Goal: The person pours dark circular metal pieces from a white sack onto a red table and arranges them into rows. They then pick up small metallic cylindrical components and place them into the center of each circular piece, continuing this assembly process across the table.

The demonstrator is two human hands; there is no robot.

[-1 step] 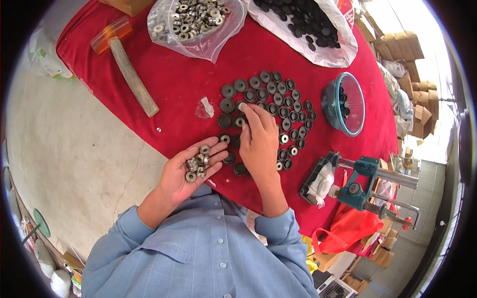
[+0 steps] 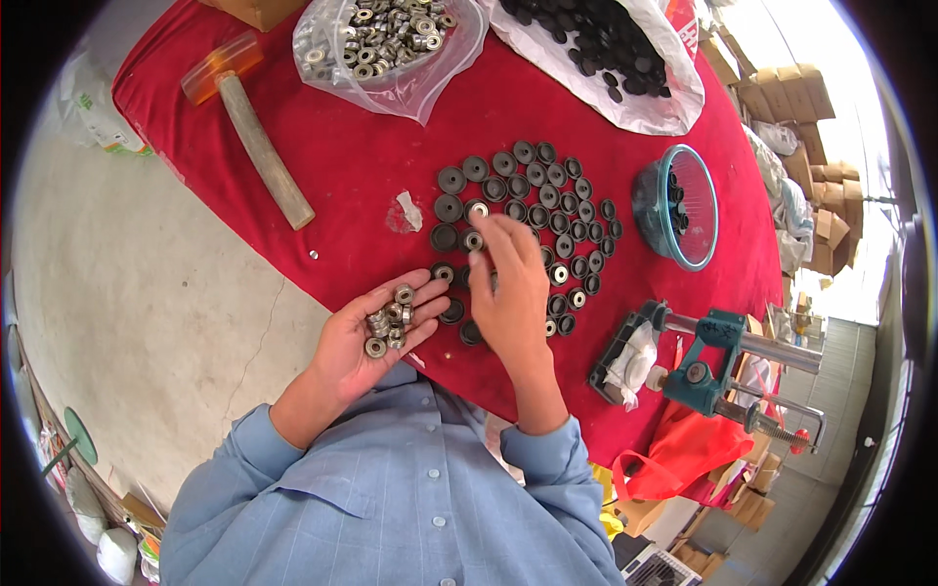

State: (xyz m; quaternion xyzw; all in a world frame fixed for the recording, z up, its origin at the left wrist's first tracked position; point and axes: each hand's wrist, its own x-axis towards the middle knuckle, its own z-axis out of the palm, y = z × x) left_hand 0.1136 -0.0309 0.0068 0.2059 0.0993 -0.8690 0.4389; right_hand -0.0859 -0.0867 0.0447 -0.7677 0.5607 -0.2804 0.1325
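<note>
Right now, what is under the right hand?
Around the right hand, black round caps show on the red cloth; two beside its fingers hold metal bearings. Whatever lies directly beneath the hand is covered.

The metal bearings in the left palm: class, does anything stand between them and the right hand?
Nothing visible blocks the way: the metal bearings lie uncovered on the open left hand. Its fingers point toward the right hand, with black caps below.
</note>
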